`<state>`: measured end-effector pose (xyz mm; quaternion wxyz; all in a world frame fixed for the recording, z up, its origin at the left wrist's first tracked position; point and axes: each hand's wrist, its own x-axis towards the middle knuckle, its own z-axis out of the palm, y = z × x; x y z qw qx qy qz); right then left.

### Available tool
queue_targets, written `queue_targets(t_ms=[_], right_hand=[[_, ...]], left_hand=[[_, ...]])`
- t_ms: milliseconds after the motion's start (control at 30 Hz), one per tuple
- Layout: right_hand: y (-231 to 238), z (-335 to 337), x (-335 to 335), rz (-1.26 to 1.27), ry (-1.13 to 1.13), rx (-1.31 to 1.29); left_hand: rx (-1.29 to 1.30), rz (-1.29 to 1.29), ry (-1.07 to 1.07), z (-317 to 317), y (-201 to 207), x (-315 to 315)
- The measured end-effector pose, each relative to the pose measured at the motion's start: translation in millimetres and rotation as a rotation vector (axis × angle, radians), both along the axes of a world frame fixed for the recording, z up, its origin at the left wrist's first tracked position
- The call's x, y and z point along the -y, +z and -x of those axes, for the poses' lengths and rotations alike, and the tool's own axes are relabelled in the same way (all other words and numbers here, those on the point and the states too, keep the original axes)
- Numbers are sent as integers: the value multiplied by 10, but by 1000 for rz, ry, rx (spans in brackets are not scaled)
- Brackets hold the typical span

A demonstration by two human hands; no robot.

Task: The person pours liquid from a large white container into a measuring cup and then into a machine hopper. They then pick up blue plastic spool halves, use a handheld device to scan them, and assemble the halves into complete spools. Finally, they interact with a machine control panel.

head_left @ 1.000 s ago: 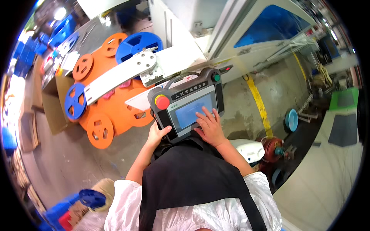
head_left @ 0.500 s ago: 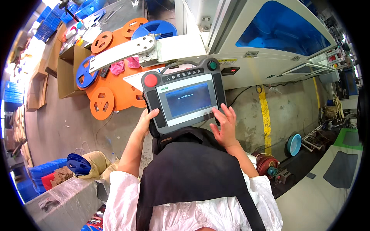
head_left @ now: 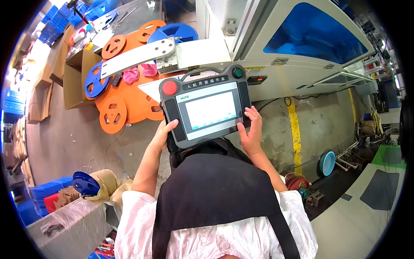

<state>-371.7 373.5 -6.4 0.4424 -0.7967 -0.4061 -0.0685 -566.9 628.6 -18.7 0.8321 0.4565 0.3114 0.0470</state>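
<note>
In front of my dark apron I hold a handheld control pendant (head_left: pixel 205 136), a black and grey box with a lit touchscreen (head_left: pixel 210 111). The screen is mostly white, with small cyan blocks along its bottom. A red push button (head_left: pixel 169 88) sits at its upper left corner and a green button (head_left: pixel 237 73) at the upper right. My left hand (head_left: pixel 159 136) is closed round its lower left edge, thumb on the front, fingers hidden behind. My right hand (head_left: pixel 252 134) takes the lower right edge, with the thumb on the front corner and the fingers at the side.
Beyond the pendant, orange reels (head_left: pixel 113 115) and a blue reel (head_left: pixel 96 80) lie beside an open cardboard box (head_left: pixel 77 82). A white arm (head_left: pixel 133 59) juts from a white machine (head_left: pixel 267 73) with a blue window. At right are a yellow floor line (head_left: pixel 296 134) and a blue basin (head_left: pixel 327 163).
The screen has turned from dark blue to mostly white. My right hand's fingers have drawn in to the pendant's right side, and its thumb now rests on the lower right corner.
</note>
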Motion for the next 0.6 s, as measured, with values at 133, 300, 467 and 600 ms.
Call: queue_targets(t_ms=[133, 300, 467, 600], right_hand=[[-23, 37, 7, 47, -38, -101], [-79, 9, -22, 34, 4, -152], [-45, 37, -35, 38, 9, -163], [-68, 25, -35, 54, 27, -146]], left_hand=[[2, -16, -3, -3, 7, -5], [-28, -12, -7, -1, 56, 2], [-44, 13, -20, 4, 69, -12], [-34, 19, -6, -15, 112, 0]])
